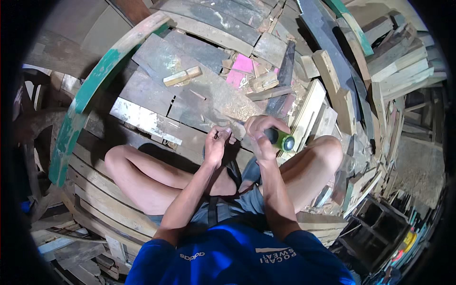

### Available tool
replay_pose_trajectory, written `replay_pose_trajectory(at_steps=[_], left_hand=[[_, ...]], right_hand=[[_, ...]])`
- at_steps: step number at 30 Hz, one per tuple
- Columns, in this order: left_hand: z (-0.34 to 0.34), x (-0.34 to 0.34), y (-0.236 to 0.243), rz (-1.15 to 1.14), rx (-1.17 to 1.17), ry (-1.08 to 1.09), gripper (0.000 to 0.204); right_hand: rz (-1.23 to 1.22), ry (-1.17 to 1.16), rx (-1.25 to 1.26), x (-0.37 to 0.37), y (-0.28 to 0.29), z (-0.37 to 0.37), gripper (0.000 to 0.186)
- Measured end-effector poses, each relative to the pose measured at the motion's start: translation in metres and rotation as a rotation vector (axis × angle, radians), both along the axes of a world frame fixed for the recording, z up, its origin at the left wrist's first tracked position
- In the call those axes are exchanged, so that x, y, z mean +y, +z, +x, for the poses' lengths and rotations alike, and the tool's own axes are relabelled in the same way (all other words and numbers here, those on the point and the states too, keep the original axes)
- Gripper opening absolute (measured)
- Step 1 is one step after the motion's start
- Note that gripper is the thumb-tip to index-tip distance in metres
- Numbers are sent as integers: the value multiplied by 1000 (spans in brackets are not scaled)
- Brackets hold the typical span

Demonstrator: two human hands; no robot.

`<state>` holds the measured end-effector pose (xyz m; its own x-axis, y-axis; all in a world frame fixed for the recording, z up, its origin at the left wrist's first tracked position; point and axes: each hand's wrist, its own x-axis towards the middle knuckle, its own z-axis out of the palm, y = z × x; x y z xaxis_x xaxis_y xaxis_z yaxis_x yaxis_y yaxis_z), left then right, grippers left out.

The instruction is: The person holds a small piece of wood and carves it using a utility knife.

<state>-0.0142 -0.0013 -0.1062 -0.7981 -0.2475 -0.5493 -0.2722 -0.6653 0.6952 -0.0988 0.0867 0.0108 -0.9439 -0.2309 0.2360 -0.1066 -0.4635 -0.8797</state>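
My right hand (265, 135) is wrapped round a screwdriver (286, 142) with a thick green and black handle. The handle's butt points to the lower right, and a thin dark shaft shows on the other side of the hand, toward the left. My left hand (217, 142) is held just to the left, above my crossed legs, with thumb and fingers pinched together. Whatever lies in that pinch is too small to make out. The two hands are apart.
Wooden boards (190, 102) form the surface ahead, with a short wood block (182, 76), a pink piece (241, 70) and sawdust on them. A curved green-painted beam (90, 90) rises at left. Stacked timber (401, 61) and pale planks (308, 111) crowd the right.
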Motion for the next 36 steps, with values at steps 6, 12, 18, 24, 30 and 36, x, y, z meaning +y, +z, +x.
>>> replay_pose_trajectory(at_steps=[6,12,18,24,30,36], left_hand=[[-3,2,-4,-23,-27,20,4],[-6,3,4,-102,-6,-43,5],[-2,4,-21,29,21,30,6],[-4,6,-9,-65,17,-11,4],[-3,6,-3,-61,67,-113,4],[-1,4,-14,-34,3,-68,5]], right_hand=[[292,-41,-4,-5,-31,0,10],[361,30,39,-2,-30,-1,13],[327,-6,98,9,-20,-7,16],[569,-119,28,0,-45,-3,20],[338,42,-34,-4,-18,-6,23],[345,-18,23,-2,-2,-3,24]])
